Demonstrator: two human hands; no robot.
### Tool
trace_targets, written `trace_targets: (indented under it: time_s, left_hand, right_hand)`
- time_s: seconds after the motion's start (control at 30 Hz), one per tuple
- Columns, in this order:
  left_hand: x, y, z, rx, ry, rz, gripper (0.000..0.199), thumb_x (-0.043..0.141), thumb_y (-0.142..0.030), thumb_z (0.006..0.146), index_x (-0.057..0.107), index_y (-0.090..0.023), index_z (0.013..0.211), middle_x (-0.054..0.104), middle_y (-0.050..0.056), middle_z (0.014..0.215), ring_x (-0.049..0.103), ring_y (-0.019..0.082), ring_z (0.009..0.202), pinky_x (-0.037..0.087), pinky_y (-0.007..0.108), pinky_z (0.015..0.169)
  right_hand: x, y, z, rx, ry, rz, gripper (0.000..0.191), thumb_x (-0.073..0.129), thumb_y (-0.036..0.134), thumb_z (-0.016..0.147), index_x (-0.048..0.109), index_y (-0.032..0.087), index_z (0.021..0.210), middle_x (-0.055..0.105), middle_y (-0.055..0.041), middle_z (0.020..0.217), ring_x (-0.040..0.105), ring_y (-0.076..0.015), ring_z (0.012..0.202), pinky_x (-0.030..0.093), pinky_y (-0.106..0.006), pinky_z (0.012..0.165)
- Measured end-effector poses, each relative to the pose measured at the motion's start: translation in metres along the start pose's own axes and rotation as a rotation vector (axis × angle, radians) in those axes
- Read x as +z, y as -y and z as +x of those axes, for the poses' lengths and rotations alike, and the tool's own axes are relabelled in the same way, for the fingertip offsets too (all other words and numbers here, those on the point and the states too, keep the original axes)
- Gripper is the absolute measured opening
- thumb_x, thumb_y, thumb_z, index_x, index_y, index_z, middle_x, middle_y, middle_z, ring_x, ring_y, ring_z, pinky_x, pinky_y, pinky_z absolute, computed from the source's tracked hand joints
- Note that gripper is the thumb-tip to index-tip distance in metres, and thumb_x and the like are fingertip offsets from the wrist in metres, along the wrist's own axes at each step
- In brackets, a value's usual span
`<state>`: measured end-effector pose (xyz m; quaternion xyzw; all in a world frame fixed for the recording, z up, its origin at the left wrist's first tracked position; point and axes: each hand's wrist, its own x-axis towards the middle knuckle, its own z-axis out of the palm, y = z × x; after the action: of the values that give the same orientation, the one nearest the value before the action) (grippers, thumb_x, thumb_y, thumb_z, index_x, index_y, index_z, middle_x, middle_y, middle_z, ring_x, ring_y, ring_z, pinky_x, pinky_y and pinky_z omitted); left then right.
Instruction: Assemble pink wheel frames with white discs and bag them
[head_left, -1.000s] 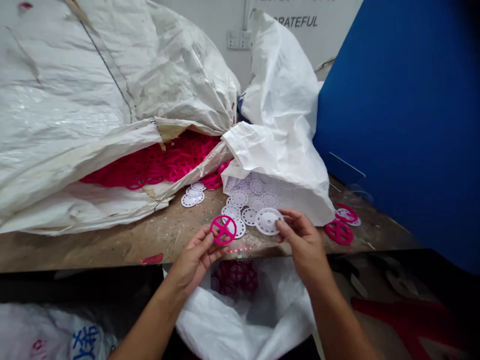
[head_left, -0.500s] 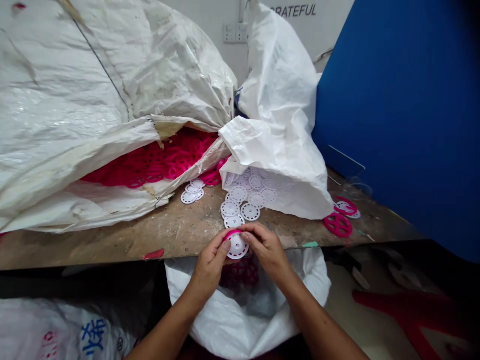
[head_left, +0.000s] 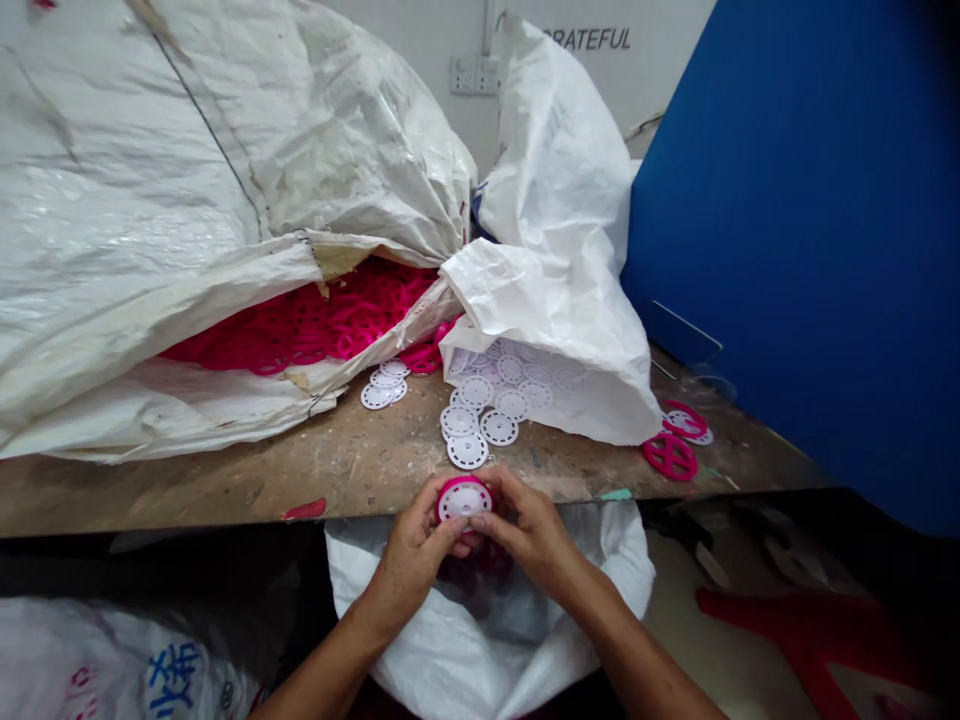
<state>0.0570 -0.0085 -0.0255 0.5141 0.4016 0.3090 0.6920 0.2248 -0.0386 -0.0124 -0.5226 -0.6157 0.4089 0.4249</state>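
Apparently a white perforated disc w/ magenta ring (head_left: 463,503) is gripped between L hand (head_left: 411,540) and R hand (head_left: 531,530), fingers (head_left: 506,505) curled narrow round its edges, kept just above open white woven sack (head_left: 480,625), past edge of wooden bench (head_left: 225,490); loose white discs (head_left: 469,440) are left within easy reach.

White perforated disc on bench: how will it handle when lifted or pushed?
The white disc looks thin and flat, so probably light and awkward to lift off the wooden bench without getting under it. Lying flat, it should slide rather than tip. Its round rim could roll if stood on edge.
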Motion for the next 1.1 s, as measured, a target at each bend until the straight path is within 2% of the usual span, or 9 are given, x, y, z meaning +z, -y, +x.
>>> trace_targets:
  time_s: [0.1, 0.2, 0.3, 0.43, 0.57, 0.67, 0.83, 1.0, 1.1]
  left_hand:
    - [-0.014, -0.013, -0.006, 0.044, 0.12, 0.196, 0.04, 0.061, -0.029, 0.081, 0.057, -0.024, 0.12, 0.068, 0.006, 0.101, 0.066, 0.021, 0.085, 0.053, 0.028, 0.072]
    - [-0.04, -0.038, -0.011, 0.186, 0.094, 0.549, 0.042, 0.066, -0.029, 0.077, 0.061, -0.029, 0.119, 0.07, 0.003, 0.104, 0.064, 0.023, 0.095, 0.048, 0.031, 0.085]
    - [-0.084, -0.066, 0.001, 0.294, -0.164, 0.825, 0.034, 0.06, -0.034, 0.083, 0.063, -0.028, 0.116, 0.071, 0.004, 0.099, 0.065, 0.022, 0.086, 0.049, 0.03, 0.079]
    - [-0.167, -0.099, 0.045, 0.317, -0.636, 1.127, 0.026, 0.049, -0.025, 0.088, 0.065, -0.023, 0.108, 0.066, 0.006, 0.111, 0.058, 0.023, 0.104, 0.042, 0.033, 0.092]
    - [-0.235, -0.111, 0.09, 0.186, -0.792, 1.132, 0.018, 0.054, -0.014, 0.081, 0.067, -0.015, 0.093, 0.065, 0.012, 0.103, 0.056, 0.027, 0.106, 0.039, 0.04, 0.094]
    - [-0.257, -0.111, 0.103, 0.139, -0.84, 1.067, 0.009, 0.059, -0.013, 0.078, 0.066, -0.012, 0.084, 0.064, 0.012, 0.1, 0.056, 0.027, 0.105, 0.039, 0.045, 0.094]
    - [-0.232, -0.11, 0.087, 0.246, -0.813, 0.865, 0.01, 0.058, -0.018, 0.079, 0.065, -0.013, 0.083, 0.06, 0.014, 0.113, 0.048, 0.03, 0.118, 0.037, 0.041, 0.098]
    - [-0.134, -0.085, 0.048, 0.28, -0.502, 0.502, 0.026, 0.042, -0.035, 0.09, 0.054, -0.016, 0.104, 0.066, 0.007, 0.101, 0.065, 0.019, 0.091, 0.052, 0.033, 0.08]
    - [-0.071, -0.061, 0.027, 0.106, -0.193, -0.239, 0.027, 0.06, -0.034, 0.083, 0.052, -0.019, 0.104, 0.067, 0.007, 0.099, 0.067, 0.018, 0.085, 0.054, 0.032, 0.077]
  right_hand:
    - [-0.014, -0.001, 0.005, 0.034, 0.063, -0.062, 0.028, 0.061, 0.031, 0.082, 0.06, 0.023, 0.109, 0.067, -0.0026, 0.092, 0.062, -0.018, 0.08, 0.049, -0.028, 0.071]
    - [-0.036, -0.018, 0.025, 0.029, -0.138, -0.298, 0.032, 0.054, 0.043, 0.084, 0.062, 0.024, 0.109, 0.066, -0.006, 0.098, 0.062, -0.0211, 0.082, 0.049, -0.032, 0.072]
    - [-0.05, -0.044, 0.052, 0.014, -0.313, -0.537, 0.043, 0.052, 0.049, 0.081, 0.06, 0.025, 0.116, 0.061, -0.0082, 0.116, 0.06, -0.0268, 0.099, 0.047, -0.038, 0.083]
    - [-0.055, -0.067, 0.074, 0.0, -0.244, -0.622, 0.049, 0.051, 0.05, 0.079, 0.059, 0.026, 0.12, 0.057, -0.0085, 0.122, 0.057, -0.0288, 0.107, 0.047, -0.04, 0.087]
    - [-0.058, -0.072, 0.078, 0.02, -0.205, -0.573, 0.054, 0.056, 0.05, 0.075, 0.059, 0.024, 0.122, 0.061, -0.0101, 0.111, 0.06, -0.028, 0.099, 0.047, -0.04, 0.087]
    - [-0.064, -0.072, 0.076, 0.087, -0.24, -0.48, 0.055, 0.059, 0.053, 0.072, 0.061, 0.024, 0.118, 0.064, -0.0089, 0.106, 0.061, -0.0278, 0.094, 0.048, -0.041, 0.085]
    - [-0.061, -0.055, 0.063, 0.163, -0.444, -0.154, 0.052, 0.064, 0.052, 0.069, 0.061, 0.023, 0.112, 0.064, -0.0057, 0.089, 0.062, -0.0229, 0.078, 0.052, -0.03, 0.061]
    - [-0.023, 0.003, 0.052, 0.076, -0.472, 0.14, 0.046, 0.067, 0.041, 0.074, 0.057, 0.022, 0.114, 0.056, -0.0015, 0.074, 0.056, -0.0156, 0.064, 0.049, -0.024, 0.052]
    - [0.001, 0.026, 0.05, 0.002, -0.409, 0.176, 0.037, 0.062, 0.035, 0.08, 0.057, 0.023, 0.114, 0.058, -0.0017, 0.078, 0.054, -0.0139, 0.064, 0.049, -0.024, 0.054]
